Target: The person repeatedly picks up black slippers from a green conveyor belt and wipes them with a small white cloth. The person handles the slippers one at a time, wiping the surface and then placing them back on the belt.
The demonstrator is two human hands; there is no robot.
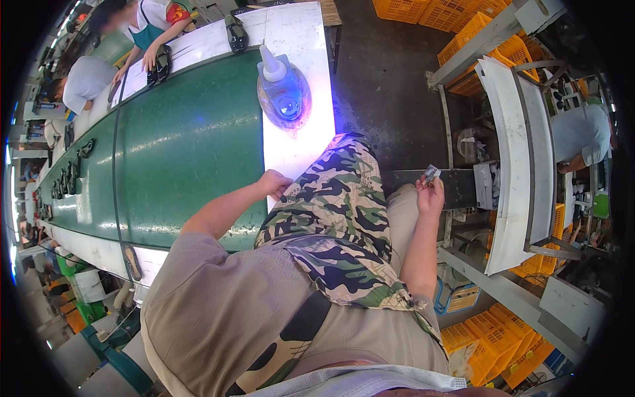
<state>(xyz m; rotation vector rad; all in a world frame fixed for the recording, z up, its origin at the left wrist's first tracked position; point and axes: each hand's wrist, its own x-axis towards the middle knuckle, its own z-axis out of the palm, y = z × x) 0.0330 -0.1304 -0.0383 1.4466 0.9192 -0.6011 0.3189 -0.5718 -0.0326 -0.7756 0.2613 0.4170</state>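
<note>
My right hand (pixel 430 197) is raised beside my right thigh. Its fingers pinch a small, crumpled-looking grey and white piece (pixel 432 174), too small to name. My left hand (pixel 275 184) is at the white edge of the table, against the camouflage apron (pixel 337 218) over my lap. Its fingers are curled, and whatever they may hold is hidden. Ahead of it, a translucent bottle with a white conical nozzle and blue contents (pixel 278 76) stands in a stained round holder (pixel 301 109) on the white tabletop, under bright bluish light.
A green conveyor belt (pixel 192 145) runs along my left. Black shoes (pixel 236 34) stand on its far border, where a co-worker handles another black shoe (pixel 159 65). To my right are a metal rack with white boards (pixel 506 165) and orange crates (pixel 496 341). A sole (pixel 131 261) lies near the belt.
</note>
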